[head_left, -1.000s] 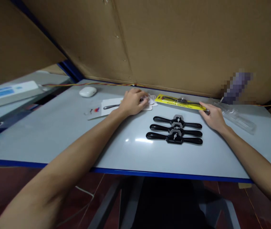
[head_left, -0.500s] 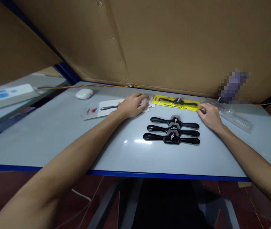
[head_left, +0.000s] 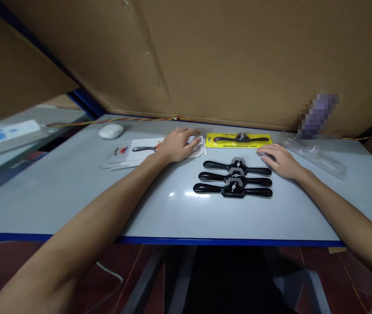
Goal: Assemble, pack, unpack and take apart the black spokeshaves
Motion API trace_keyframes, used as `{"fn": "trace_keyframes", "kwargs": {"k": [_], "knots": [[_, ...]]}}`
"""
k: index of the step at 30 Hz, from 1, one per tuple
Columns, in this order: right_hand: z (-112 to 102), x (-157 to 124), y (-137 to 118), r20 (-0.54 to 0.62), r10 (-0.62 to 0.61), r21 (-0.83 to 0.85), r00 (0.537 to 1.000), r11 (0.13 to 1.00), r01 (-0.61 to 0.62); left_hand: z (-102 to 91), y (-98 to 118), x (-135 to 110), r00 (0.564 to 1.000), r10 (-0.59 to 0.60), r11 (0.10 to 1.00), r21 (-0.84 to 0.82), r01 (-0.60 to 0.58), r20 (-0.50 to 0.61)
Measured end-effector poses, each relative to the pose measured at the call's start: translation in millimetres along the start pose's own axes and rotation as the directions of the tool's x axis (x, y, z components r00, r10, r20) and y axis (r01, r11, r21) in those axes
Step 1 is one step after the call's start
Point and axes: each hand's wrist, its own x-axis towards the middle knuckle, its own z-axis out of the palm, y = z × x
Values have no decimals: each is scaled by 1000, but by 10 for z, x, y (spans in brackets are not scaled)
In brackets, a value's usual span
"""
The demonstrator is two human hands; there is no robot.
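Note:
Three black two-handled tools (head_left: 233, 178) lie side by side in a row at the middle of the grey table (head_left: 74, 192). Behind them lies a yellow packaged tool (head_left: 238, 140), flat and free of both hands. My right hand (head_left: 279, 160) rests on the table with its fingers stretched out, the tips by the right handle end of the farthest black tool. My left hand (head_left: 177, 144) lies flat and open on a stack of white printed cards (head_left: 146, 147), one of which shows a picture of a tool.
A white oval case (head_left: 111, 131) sits at the back left. Clear plastic packaging (head_left: 313, 153) lies at the back right. A twisted red and yellow wire (head_left: 123, 119) runs along the foot of the cardboard wall (head_left: 225, 61). The table's blue front edge (head_left: 205, 240) is close to me.
My right hand has let go of the yellow package, which now lies flat at the back, and has come down beside the black tools. My left hand stays on the cards.

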Motion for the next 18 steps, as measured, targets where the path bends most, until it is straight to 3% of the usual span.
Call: {"fn": "trace_keyframes", "kwargs": {"k": [8,13,18], "knots": [[-52,-16,-71,19,75,-55,997,996,-74,-34,30,-6,995,-70,993,89,75,-65],[-27,6,-36,53,144,-63,988,988,-141,-13,54,-9,997,24,998,64,-20,-67],[-11,78,-100,130,229,-192,965,960,-202,6,105,-10,992,115,992,59,-112,-43]]}}
